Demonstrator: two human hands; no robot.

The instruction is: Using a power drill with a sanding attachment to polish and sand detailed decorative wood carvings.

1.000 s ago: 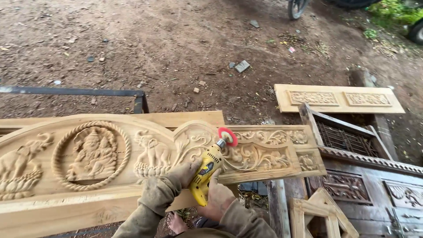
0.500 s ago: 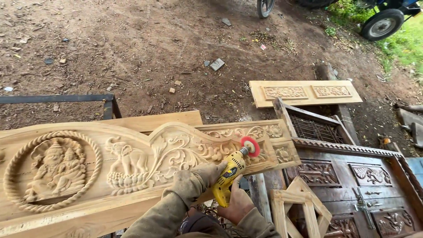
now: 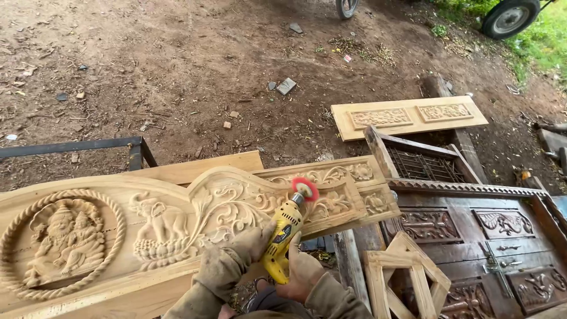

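A long pale carved wooden panel (image 3: pixel 147 227) lies across the lower left, with a rope-ringed figure medallion, an elephant and leafy scrolls. Both hands hold a yellow power sander (image 3: pixel 282 239). My left hand (image 3: pixel 233 260) wraps the tool's front body and rests on the panel's lower edge. My right hand (image 3: pixel 302 270) grips the tool's rear end. The red sanding disc (image 3: pixel 305 189) at the tool's tip touches the scroll carving near the panel's right end.
A second pale carved panel (image 3: pixel 407 117) lies on the dirt at upper right. Dark carved doors (image 3: pixel 472 227) and a small pale wooden frame (image 3: pixel 407 274) lie at lower right. A black metal frame (image 3: pixel 88 146) stands behind the panel. Vehicle wheels (image 3: pixel 509 16) stand at the top.
The disc has moved left along the scroll carving, away from the panel's right end. The view has shifted slightly, and both hands kept their grip on the sander.
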